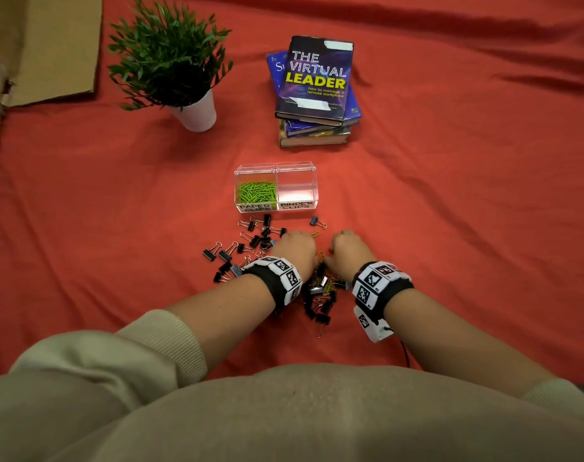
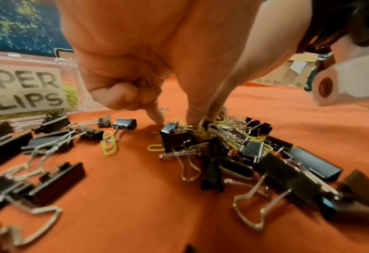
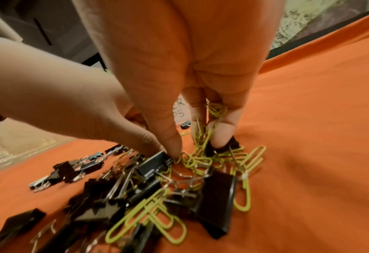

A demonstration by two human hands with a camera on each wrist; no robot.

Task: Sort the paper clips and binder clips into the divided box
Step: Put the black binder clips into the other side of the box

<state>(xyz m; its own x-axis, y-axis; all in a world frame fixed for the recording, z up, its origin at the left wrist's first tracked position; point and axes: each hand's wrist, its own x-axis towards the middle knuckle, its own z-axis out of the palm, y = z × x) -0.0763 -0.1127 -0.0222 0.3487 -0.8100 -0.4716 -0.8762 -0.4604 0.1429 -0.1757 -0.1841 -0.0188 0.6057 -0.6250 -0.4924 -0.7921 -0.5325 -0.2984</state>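
Observation:
The clear divided box (image 1: 240, 181) stands ahead of me. Its left cell, labelled PAPER CLIPS, holds green paper clips (image 1: 257, 192); the right cell, labelled BINDER CLIPS (image 1: 297, 190), looks bare. A mixed pile of black binder clips and green paper clips (image 1: 320, 290) lies between my wrists. My left hand (image 2: 175, 121) keeps some paper clips in its curled fingers (image 2: 123, 95), while its index finger and thumb pick at the pile. My right hand (image 3: 197, 145) holds a bunch of green paper clips (image 3: 203, 135) and its thumb touches the pile (image 3: 157, 172).
More black binder clips (image 1: 250, 243) lie scattered left of the pile and one sits alone (image 1: 317, 222) near the box. A potted plant (image 1: 170, 61) and a stack of books (image 1: 317, 88) stand farther back on the red cloth (image 1: 450, 195). Cardboard (image 1: 50, 45) lies far left.

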